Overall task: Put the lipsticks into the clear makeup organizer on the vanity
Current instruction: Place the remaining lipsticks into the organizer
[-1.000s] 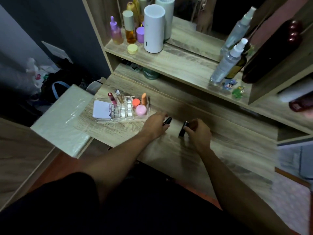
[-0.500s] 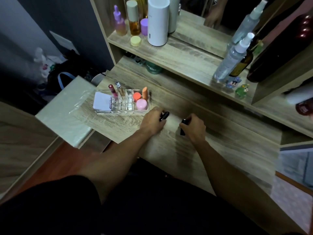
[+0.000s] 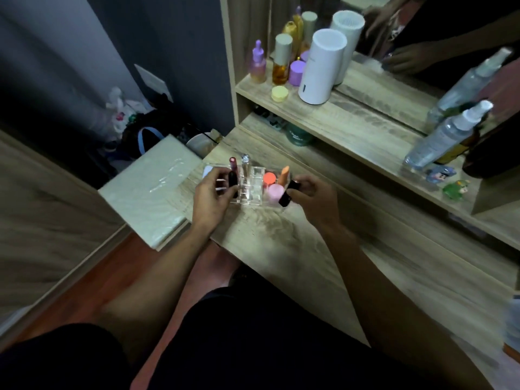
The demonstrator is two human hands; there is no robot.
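Presently, a black lipstick [image 3: 233, 183] is pinched in the left hand [image 3: 209, 196], another lipstick [image 3: 287, 193] in the right hand [image 3: 315, 199]; organizer [image 3: 257, 190] slots are crowded by pink jar [image 3: 275, 192], orange tube [image 3: 283, 175].

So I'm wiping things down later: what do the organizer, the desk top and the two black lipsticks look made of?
Organizer: clear hard plastic, probably acrylic; the dividers show through it. Desk top: pale wood-grain, matte, likely laminate rather than solid wood. Lipsticks in the left hand and right hand: black cases, probably plastic; too blurred to judge the finish.
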